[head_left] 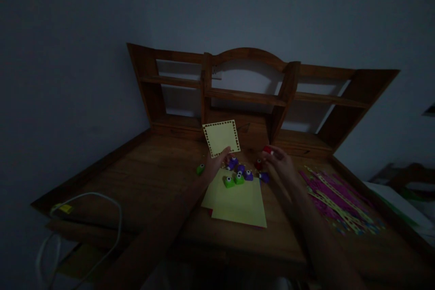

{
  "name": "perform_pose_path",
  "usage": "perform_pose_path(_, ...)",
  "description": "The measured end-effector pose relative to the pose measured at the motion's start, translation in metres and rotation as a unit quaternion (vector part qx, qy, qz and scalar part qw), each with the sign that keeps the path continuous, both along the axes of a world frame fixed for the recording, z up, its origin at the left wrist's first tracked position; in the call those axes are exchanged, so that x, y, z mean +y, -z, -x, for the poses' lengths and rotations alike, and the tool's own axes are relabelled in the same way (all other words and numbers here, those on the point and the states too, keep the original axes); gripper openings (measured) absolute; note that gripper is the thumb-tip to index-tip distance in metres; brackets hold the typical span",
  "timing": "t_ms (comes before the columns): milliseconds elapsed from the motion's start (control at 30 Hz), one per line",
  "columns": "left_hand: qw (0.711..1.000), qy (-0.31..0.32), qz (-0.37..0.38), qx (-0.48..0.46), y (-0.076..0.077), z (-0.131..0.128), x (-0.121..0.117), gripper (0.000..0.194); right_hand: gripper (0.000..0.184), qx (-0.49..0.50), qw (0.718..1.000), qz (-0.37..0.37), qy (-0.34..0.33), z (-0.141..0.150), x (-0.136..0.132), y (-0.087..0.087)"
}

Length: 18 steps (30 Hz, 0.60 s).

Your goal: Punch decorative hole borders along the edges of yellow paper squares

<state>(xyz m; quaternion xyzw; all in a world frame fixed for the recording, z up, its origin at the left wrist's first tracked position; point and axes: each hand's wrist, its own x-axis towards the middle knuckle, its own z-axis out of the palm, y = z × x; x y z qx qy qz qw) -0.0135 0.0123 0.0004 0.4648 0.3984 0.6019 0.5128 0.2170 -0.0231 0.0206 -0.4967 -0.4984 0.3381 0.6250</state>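
Note:
My left hand (218, 163) grips the lower edge of a pale yellow paper square (221, 137) with a row of punched or printed marks along its border. The thumb lies on the sheet's face. My right hand (280, 161) pinches a small red piece (267, 149) with a bit of white on it. Between the hands are several purple craft punches (241, 169), and a red one (258, 163) lies near my right fingers. Two green punches (239, 179) rest on stacked yellow paper sheets (239, 204). Another green one (200, 169) sits left of my left wrist.
Punched yellow and magenta paper strips (335, 197) with small scraps lie on the right of the wooden desk (152, 172). A shelf unit (248, 95) stands along the back. A white cable (115, 201) loops over the front left edge. White sheets (396, 204) are at the far right.

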Motion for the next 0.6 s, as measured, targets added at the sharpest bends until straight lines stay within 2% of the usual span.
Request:
perform_pose_path(133,0.999,-0.003,-0.044,-0.005,-0.002,-0.002,-0.003,0.030,0.047,0.132,0.978,0.073,-0.145,0.032,-0.006,0.007)
perform_pose_path(233,0.998,-0.020,-0.055,0.013,-0.001,-0.002,-0.004,0.027,0.034,0.184,0.958,0.089,-0.203,0.047,-0.014,0.009)
perform_pose_path(367,0.996,0.005,-0.068,0.050,-0.002,-0.003,-0.006,0.033,0.020,0.216,0.942,0.079,-0.246,0.052,-0.019,0.008)
perform_pose_path(467,0.995,0.015,-0.069,0.065,-0.004,-0.003,-0.008,0.039,0.025,0.219,0.935,0.079,-0.268,0.050,-0.019,0.008)
perform_pose_path(600,0.996,0.010,-0.040,0.078,-0.002,-0.001,-0.006,0.045,0.024,0.221,0.936,0.105,-0.253,0.048,-0.016,0.011)
